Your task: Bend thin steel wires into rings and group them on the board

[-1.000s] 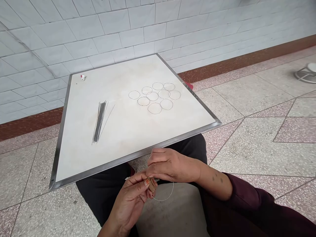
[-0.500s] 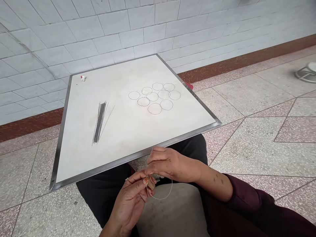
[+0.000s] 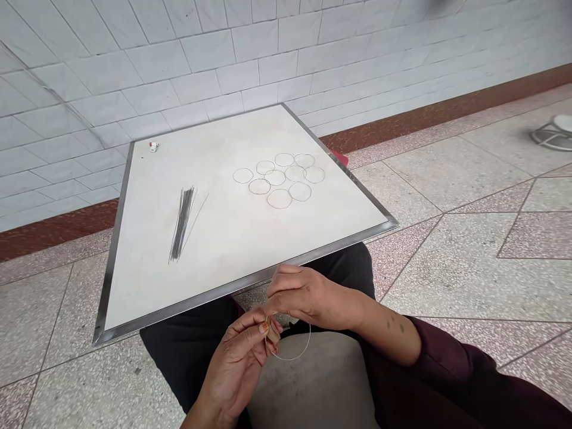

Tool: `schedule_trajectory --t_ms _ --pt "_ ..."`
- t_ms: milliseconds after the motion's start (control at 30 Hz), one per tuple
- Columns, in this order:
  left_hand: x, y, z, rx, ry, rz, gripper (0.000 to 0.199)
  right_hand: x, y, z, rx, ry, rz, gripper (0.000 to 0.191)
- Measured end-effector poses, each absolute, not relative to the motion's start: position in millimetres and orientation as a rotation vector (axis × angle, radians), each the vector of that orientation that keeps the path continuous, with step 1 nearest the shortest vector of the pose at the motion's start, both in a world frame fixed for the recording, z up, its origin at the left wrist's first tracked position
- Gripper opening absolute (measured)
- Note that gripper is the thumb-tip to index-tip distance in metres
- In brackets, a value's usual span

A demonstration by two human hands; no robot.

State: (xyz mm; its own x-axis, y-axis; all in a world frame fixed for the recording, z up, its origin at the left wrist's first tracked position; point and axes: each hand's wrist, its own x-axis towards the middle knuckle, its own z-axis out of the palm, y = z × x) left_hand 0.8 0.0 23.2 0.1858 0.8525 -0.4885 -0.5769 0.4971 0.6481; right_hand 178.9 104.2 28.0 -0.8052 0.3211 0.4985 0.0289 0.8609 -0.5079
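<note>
A thin wire [image 3: 300, 356] curves into a ring between my hands, just past the table's near edge. My left hand [image 3: 241, 351] pinches it between thumb and forefinger, the other fingers curled. From above, my right hand [image 3: 308, 298] closes on the same wire; its fingertips meet the left ones and hide where the wire ends lie. On the white table [image 3: 214, 238], several wire rings [image 3: 279, 199] lie flat, some overlapping. A bundle of straight dark wires [image 3: 181, 226] rests to the left, with a stray wire [image 3: 199, 214] angled beside it.
A small white and red object [image 3: 154, 146] sits at the table's far left corner. The table has a metal edge [image 3: 250, 280]. A tiled wall [image 3: 196, 53] stands behind it. A round stool [image 3: 554, 134] is on the floor at far right.
The view has tilted slightly, so the table sits a little lower. Both hands keep nearly the same hold on the wire ring.
</note>
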Motion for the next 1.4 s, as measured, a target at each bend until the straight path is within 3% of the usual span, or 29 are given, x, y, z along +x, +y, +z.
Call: schedule_trajectory --t_ms 333,667,900,1067,1400 --pt "-6 1 32 0.523 0.998 0.933 0.016 179 104 22 -0.228 -2.392 0.773 0.021" --pt "-12 3 25 0.427 0.968 0.904 0.018 174 107 25 -0.212 -2.402 0.898 0.008" --pt "-6 13 17 0.186 0.803 1.164 0.043 167 98 13 -0.512 -2.159 1.032 0.004" --pt "7 13 12 0.008 0.524 1.129 0.059 152 88 4 -0.615 -2.135 0.819 0.01" --pt "7 10 14 -0.032 0.454 1.111 0.061 148 84 -1 -0.721 -2.229 0.632 0.011"
